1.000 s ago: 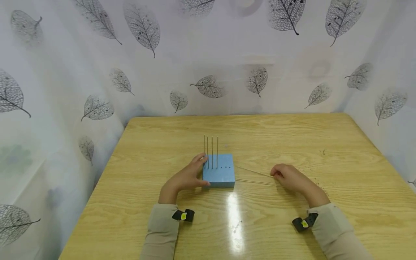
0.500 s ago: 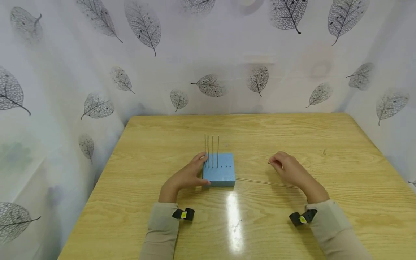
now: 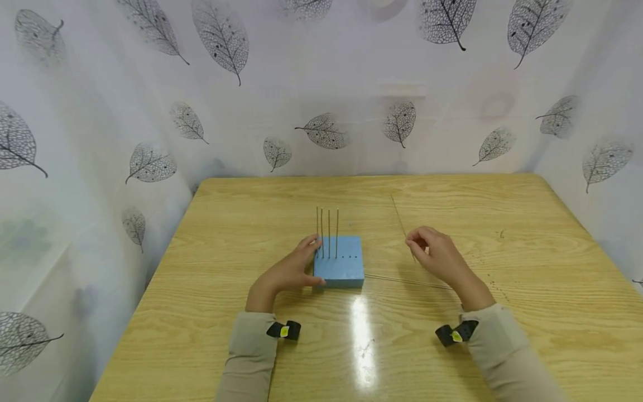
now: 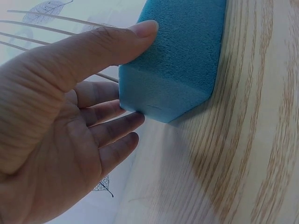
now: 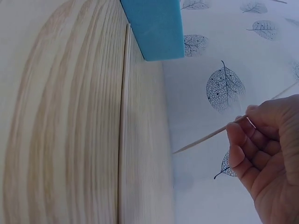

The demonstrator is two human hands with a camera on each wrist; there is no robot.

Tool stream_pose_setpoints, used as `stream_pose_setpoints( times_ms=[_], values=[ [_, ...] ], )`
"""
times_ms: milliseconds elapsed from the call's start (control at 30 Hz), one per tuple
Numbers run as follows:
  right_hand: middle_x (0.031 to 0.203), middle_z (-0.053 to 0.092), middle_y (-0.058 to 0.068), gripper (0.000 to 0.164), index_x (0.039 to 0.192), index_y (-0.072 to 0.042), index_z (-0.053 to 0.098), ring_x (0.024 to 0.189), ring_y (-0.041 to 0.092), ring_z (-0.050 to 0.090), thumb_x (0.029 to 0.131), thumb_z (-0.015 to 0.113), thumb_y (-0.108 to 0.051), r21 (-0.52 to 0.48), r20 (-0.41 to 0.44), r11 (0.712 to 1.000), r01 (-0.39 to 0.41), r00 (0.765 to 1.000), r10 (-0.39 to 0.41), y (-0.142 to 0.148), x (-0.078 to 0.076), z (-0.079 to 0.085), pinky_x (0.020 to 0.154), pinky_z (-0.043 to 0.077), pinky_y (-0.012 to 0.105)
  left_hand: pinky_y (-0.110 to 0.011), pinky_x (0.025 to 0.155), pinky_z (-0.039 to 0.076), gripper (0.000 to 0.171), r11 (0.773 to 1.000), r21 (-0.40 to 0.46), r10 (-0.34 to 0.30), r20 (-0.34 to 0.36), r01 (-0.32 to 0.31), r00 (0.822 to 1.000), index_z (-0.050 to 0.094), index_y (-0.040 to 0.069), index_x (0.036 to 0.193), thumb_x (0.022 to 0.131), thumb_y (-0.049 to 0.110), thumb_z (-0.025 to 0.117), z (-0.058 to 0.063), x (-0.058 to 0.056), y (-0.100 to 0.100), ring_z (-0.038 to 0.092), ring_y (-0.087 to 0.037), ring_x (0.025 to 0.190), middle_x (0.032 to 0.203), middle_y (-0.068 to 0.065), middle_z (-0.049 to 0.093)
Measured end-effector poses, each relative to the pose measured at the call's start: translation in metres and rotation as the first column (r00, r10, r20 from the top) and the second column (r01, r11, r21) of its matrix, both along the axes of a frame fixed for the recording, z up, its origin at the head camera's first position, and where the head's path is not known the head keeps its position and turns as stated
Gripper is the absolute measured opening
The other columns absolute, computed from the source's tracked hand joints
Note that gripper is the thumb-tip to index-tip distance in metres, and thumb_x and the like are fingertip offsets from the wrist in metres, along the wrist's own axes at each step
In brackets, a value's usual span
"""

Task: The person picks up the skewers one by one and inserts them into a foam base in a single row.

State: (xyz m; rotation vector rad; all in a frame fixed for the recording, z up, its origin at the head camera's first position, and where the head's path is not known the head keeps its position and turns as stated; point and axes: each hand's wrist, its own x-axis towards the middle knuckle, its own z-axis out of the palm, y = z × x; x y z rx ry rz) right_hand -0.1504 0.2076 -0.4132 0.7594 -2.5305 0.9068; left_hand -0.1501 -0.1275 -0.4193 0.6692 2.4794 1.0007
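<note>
A blue foam block (image 3: 339, 272) sits on the table, and several thin bamboo skewers (image 3: 329, 231) stand upright in a row of holes on its left half. Further holes (image 3: 350, 257) run to the right. My left hand (image 3: 283, 274) holds the block by its left side, the thumb (image 4: 140, 35) on the front face and the fingers at the side. Right of the block, above the table, my right hand (image 3: 438, 258) pinches another skewer (image 3: 398, 214) between thumb and fingertips. That skewer tilts, its upper end leaning away, and its pointed end (image 5: 187, 146) shows in the right wrist view.
More skewers (image 3: 402, 280) lie on the wooden table (image 3: 281, 357), running from the block's right side toward my right forearm. Dark specks (image 3: 494, 285) dot the wood at the right. A white curtain (image 3: 346, 84) with leaf prints hangs behind the table.
My right hand has lifted a skewer from the table, moved it up and slightly left, and turned it more upright. My left hand stays at the block.
</note>
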Motion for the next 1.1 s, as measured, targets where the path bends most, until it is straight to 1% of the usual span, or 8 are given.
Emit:
stream_pose_setpoints(
  times_ms=[133,333,600,900,1100],
  values=[
    [0.08,0.06,0.002,0.009,0.088,-0.002,0.062,0.07,0.012,0.056,0.085,0.064,0.005,-0.012,0.001,1.0,-0.005,1.0,0.005,-0.003,-0.001,0.0,0.062,0.05,0.03,-0.046,0.11,0.028,0.09,1.0,0.002,-0.003,0.002,0.003,1.0,0.019,0.003,0.15,0.082,0.022,0.075,0.0,0.0,0.0,0.013,-0.027,0.143,0.159,-0.009,0.005],
    [0.079,0.06,0.002,0.01,0.088,-0.002,0.061,0.069,0.012,0.058,0.083,0.066,0.006,-0.042,-0.02,0.999,-0.03,0.999,0.029,-0.009,-0.002,0.003,0.062,0.052,0.03,-0.046,0.11,0.028,0.09,1.0,-0.002,0.0,-0.003,0.0,1.0,0.02,0.002,0.15,0.082,0.021,0.075,0.001,0.0,0.0,0.014,-0.028,0.143,0.158,-0.01,0.006],
    [0.075,0.061,0.001,0.012,0.088,-0.003,0.06,0.066,0.011,0.06,0.083,0.065,0.007,-0.104,-0.033,0.989,-0.102,0.995,0.099,-0.023,-0.005,0.006,0.06,0.051,0.025,-0.046,0.11,0.028,0.09,1.0,0.006,-0.002,-0.001,0.002,1.0,0.02,0.002,0.15,0.082,0.021,0.076,0.0,0.0,0.0,0.014,-0.028,0.143,0.158,-0.01,0.005],
    [0.074,0.06,-0.001,0.013,0.088,-0.004,0.059,0.066,0.009,0.058,0.084,0.065,0.007,-0.13,-0.058,0.98,-0.153,0.988,0.146,-0.038,-0.01,0.014,0.057,0.049,0.025,-0.046,0.109,0.028,0.09,1.0,0.005,-0.006,-0.011,0.006,1.0,0.02,0.003,0.15,0.082,0.022,0.075,-0.002,-0.001,0.0,0.014,-0.028,0.143,0.158,-0.01,0.006],
    [0.075,0.062,0.002,0.014,0.088,-0.003,0.06,0.066,0.011,0.06,0.083,0.065,0.009,-0.152,-0.09,0.968,-0.198,0.978,0.186,-0.049,-0.013,0.018,0.058,0.05,0.025,-0.046,0.109,0.029,0.09,1.0,0.008,-0.005,-0.01,0.005,1.0,0.02,0.003,0.15,0.082,0.022,0.076,-0.002,-0.001,-0.001,0.015,-0.028,0.143,0.158,-0.01,0.006]
  ],
)
